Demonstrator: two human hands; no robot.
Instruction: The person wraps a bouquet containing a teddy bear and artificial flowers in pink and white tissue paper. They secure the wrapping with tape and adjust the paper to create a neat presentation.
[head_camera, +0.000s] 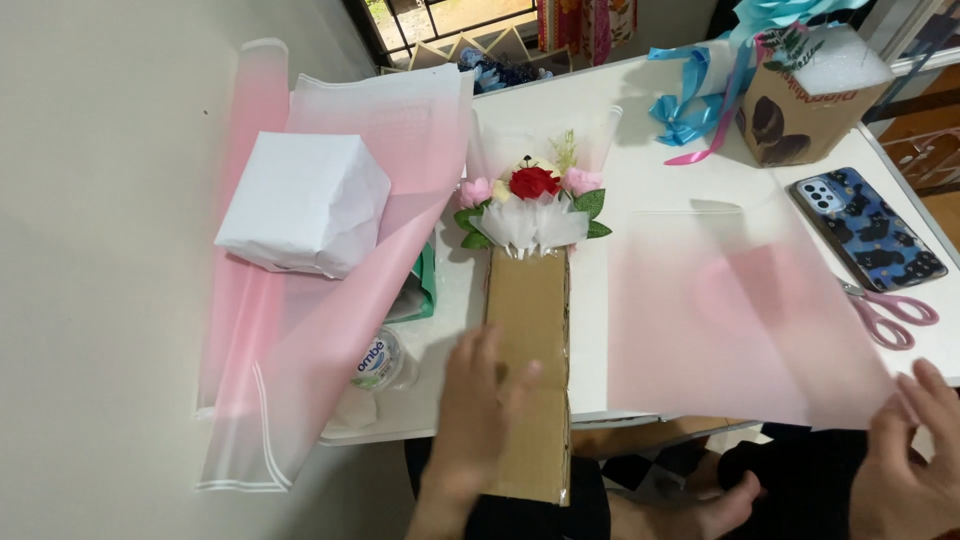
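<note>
Pressing left hand (478, 400) on one cardboard strip (528, 360), right hand (915, 450) touching one pink sheet (735, 320)

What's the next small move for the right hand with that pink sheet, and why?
Probably slide the pink sheet left toward the cardboard strip. The right hand touches its corner, the left hand pins the strip, and the sheet lies beside the flower cluster, not under it.

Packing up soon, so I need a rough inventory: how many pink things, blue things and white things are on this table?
Pink: 3 – wrapping sheets, scissors
Blue: 2 – ribbon, phone
White: 1 – paper-wrapped block
Total: 6
</note>
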